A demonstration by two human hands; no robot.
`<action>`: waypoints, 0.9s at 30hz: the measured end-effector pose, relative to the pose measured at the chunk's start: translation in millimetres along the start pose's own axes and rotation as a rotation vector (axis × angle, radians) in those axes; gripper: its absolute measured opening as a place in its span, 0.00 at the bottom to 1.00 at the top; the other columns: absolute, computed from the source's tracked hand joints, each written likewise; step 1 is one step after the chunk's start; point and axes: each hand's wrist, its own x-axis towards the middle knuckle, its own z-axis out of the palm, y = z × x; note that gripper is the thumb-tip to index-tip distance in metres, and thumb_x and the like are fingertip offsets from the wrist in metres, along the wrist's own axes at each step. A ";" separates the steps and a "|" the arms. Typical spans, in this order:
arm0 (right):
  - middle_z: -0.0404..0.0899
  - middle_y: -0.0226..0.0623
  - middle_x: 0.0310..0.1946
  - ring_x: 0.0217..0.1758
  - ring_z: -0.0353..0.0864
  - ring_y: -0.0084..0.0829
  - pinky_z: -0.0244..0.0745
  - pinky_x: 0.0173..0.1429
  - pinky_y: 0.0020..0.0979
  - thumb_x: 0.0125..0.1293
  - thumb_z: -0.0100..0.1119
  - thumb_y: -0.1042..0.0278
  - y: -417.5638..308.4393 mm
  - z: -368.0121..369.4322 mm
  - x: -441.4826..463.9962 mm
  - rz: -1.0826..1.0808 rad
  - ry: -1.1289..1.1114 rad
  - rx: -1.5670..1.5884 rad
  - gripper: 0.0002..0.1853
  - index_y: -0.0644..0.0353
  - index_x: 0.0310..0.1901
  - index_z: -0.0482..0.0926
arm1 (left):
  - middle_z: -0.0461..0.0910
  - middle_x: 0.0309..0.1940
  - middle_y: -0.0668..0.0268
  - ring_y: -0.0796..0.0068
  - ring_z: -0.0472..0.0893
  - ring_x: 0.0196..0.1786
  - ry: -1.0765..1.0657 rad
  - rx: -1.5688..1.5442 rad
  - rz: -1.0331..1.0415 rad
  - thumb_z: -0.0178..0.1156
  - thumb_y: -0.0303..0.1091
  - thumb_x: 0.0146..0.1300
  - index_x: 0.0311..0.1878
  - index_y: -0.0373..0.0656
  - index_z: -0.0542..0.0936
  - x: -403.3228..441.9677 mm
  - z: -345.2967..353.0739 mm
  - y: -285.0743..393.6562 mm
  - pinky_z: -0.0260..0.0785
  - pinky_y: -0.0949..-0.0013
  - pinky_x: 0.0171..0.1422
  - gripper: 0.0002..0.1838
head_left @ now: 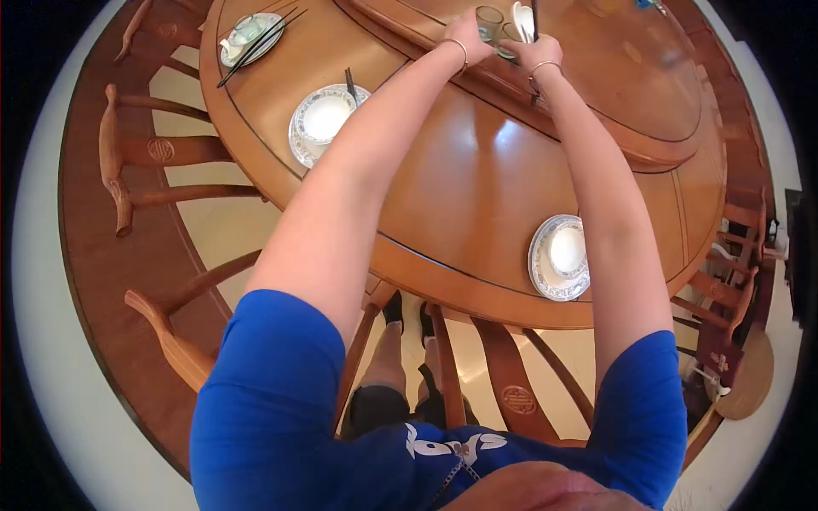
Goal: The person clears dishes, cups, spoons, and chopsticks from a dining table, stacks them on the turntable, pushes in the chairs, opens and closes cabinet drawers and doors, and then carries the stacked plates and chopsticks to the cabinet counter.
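Observation:
Both my arms stretch far forward over the round wooden table. My left hand (469, 36) has its fingers round a clear glass (489, 20) near the turntable's edge. Just to the right, my right hand (532, 53) is closed round a second glass (509, 36), of which only part shows. White spoons (522, 20) and dark chopsticks (535, 15) stick up beside my right hand; whether its fingers also hold them cannot be made out. The two glasses are close together.
The raised wooden turntable (630, 77) fills the far side. A bowl on a patterned plate (300, 146) with chopsticks lies left, another plate (542, 281) lies under my right forearm, and a third (232, 56) is at the far left. Wooden chairs (175, 151) surround the table.

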 end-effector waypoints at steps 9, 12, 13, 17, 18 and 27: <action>0.73 0.30 0.16 0.19 0.70 0.24 0.69 0.27 0.33 0.50 0.73 0.44 45.7 -24.8 -123.7 -0.198 0.165 0.194 0.26 0.63 0.24 0.78 | 0.76 0.57 0.51 0.64 0.85 0.48 -0.127 -0.201 -0.100 0.70 0.39 0.53 0.65 0.33 0.68 -133.8 -98.1 -6.2 0.75 0.65 0.56 0.38; 0.76 0.37 0.17 0.20 0.75 0.30 0.71 0.29 0.35 0.53 0.72 0.46 53.4 -40.5 -203.9 -0.022 -0.164 0.210 0.25 0.66 0.27 0.79 | 0.78 0.55 0.53 0.65 0.85 0.48 -0.126 -0.155 -0.141 0.69 0.38 0.54 0.61 0.33 0.72 -183.7 -145.1 -16.5 0.76 0.67 0.54 0.32; 0.80 0.45 0.20 0.23 0.79 0.37 0.74 0.33 0.38 0.53 0.72 0.47 56.8 -39.0 -225.7 0.062 -0.247 0.202 0.25 0.67 0.28 0.80 | 0.79 0.53 0.55 0.67 0.84 0.47 -0.113 -0.197 -0.196 0.69 0.37 0.55 0.58 0.33 0.74 -200.5 -156.7 -27.5 0.75 0.68 0.53 0.29; 0.81 0.56 0.27 0.34 0.83 0.50 0.76 0.39 0.43 0.54 0.71 0.48 83.3 -3.7 -279.5 -0.094 -0.298 -0.028 0.26 0.70 0.33 0.81 | 0.82 0.42 0.60 0.73 0.83 0.41 -0.131 -0.201 -0.510 0.66 0.34 0.57 0.51 0.33 0.78 -256.8 -201.4 -49.0 0.76 0.71 0.49 0.21; 0.82 0.58 0.34 0.41 0.82 0.54 0.77 0.44 0.45 0.56 0.69 0.48 82.9 4.2 -288.1 -0.096 -0.289 -0.080 0.26 0.69 0.37 0.80 | 0.82 0.42 0.60 0.73 0.83 0.41 -0.129 -0.193 -0.501 0.66 0.34 0.57 0.51 0.33 0.78 -266.6 -211.9 -40.5 0.76 0.71 0.49 0.21; 0.83 0.52 0.41 0.46 0.82 0.51 0.78 0.48 0.46 0.60 0.66 0.53 44.4 25.2 -318.4 0.043 -0.300 -0.206 0.20 0.64 0.42 0.79 | 0.82 0.36 0.64 0.78 0.81 0.36 -0.312 -0.465 -0.547 0.63 0.30 0.61 0.46 0.35 0.79 -377.7 -296.5 53.7 0.76 0.74 0.43 0.12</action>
